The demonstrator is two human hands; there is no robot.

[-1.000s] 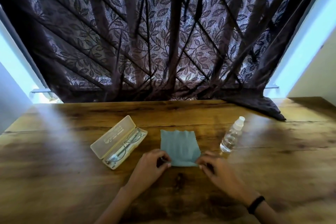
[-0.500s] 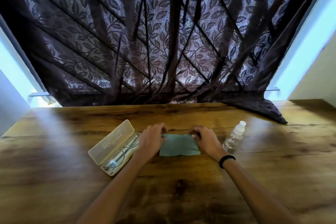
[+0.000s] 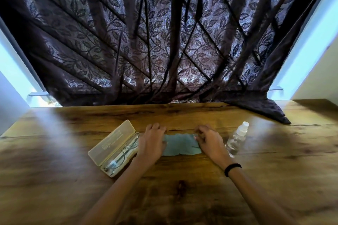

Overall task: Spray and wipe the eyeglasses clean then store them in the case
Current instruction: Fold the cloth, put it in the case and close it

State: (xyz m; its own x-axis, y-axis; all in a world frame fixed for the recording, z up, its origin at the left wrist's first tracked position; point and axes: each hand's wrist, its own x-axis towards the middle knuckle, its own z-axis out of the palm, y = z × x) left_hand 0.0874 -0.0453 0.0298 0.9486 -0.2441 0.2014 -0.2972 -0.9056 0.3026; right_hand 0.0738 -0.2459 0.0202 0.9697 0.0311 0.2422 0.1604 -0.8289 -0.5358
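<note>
Eyeglasses point(image 3: 122, 153) sit folded in the open case point(image 3: 113, 149) on the table point(image 3: 54, 179), left of my hands. Left hand point(image 3: 151, 144) lies palm down on the cloth point(image 3: 180, 144), fingers loosely curled; right hand point(image 3: 208, 141) pinches its right edge. Both forearms reach straight out. Spray bottle point(image 3: 236, 139) stands just right.

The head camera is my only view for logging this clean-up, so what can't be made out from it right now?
- Cloth: its side edges lie under the left hand and right hand.
- Glasses in the open case: lenses too small and blurred to judge for dirt.
- Spray bottle: liquid level unclear through clear plastic.
- Case lid print: unreadable.
- Both forearms: cut off by the bottom edge.
</note>
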